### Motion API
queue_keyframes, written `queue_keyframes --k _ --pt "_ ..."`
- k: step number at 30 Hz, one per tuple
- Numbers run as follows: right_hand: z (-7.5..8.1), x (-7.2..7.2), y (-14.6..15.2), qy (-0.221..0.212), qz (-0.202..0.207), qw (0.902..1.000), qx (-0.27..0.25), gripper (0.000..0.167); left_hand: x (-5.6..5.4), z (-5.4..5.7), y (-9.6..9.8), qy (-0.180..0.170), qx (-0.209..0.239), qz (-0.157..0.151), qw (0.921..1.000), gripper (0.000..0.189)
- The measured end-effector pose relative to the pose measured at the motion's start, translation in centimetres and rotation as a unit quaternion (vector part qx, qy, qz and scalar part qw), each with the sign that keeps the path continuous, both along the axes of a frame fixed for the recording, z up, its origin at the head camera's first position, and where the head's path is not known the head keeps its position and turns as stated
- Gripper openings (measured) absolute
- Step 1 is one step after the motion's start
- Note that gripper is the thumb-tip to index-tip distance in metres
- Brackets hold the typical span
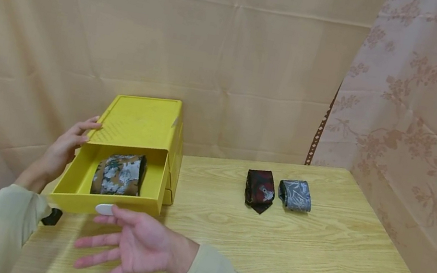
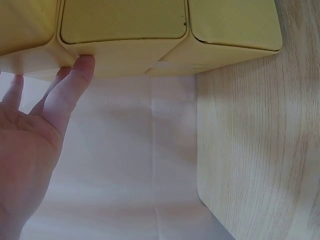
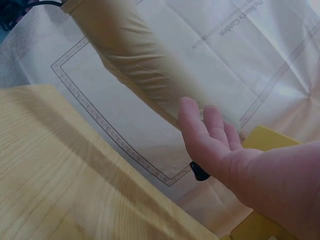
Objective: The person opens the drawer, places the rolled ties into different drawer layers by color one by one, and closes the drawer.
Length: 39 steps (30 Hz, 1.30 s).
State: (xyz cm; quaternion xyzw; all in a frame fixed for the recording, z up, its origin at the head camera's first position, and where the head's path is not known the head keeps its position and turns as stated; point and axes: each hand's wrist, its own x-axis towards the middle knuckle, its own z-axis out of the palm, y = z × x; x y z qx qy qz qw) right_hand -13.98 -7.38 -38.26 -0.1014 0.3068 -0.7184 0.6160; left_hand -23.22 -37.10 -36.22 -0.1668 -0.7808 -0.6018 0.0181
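A yellow drawer box (image 1: 142,118) stands on the table's left part, its top drawer (image 1: 70,202) pulled out. Inside that drawer lies a rolled brown tie (image 1: 120,175) with a pale flower pattern. My left hand (image 1: 62,150) rests against the box's left side, fingers extended along it; the left wrist view shows its fingertips touching the yellow side. In front of the drawer, my right hand (image 1: 144,245) has its fingers spread, palm up. Its thumb is at the white oval handle (image 1: 104,208); whether it touches is unclear. Nothing lies in the right palm.
Farther right on the wooden table (image 1: 268,252) lie a rolled dark red tie (image 1: 260,189) and a rolled grey-blue tie (image 1: 296,195). A beige curtain (image 1: 223,59) hangs behind, and a flowered cloth (image 1: 436,121) hangs on the right.
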Motion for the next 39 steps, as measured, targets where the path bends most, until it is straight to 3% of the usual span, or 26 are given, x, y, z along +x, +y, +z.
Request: queue_keyframes --k 9,18,32,39 --pt "0.3 0.1 -0.2 -0.007 -0.001 1.0 -0.006 0.056 0.1 -0.1 0.1 -0.002 0.019 -0.004 0.9998 0.039" --pt "1.0 -0.1 -0.5 0.0 -0.022 0.9997 -0.008 0.043 0.1 -0.3 0.2 -0.003 0.065 -0.022 0.9976 0.038" --pt "1.1 -1.6 -1.2 0.005 -0.045 0.9989 -0.005 0.036 0.2 -0.3 0.4 -0.002 0.061 -0.012 0.9981 0.038" --pt "1.3 -2.2 -1.4 0.008 -0.066 0.9978 0.001 0.041 0.0 -0.1 0.5 0.003 0.04 -0.004 0.9992 0.039"
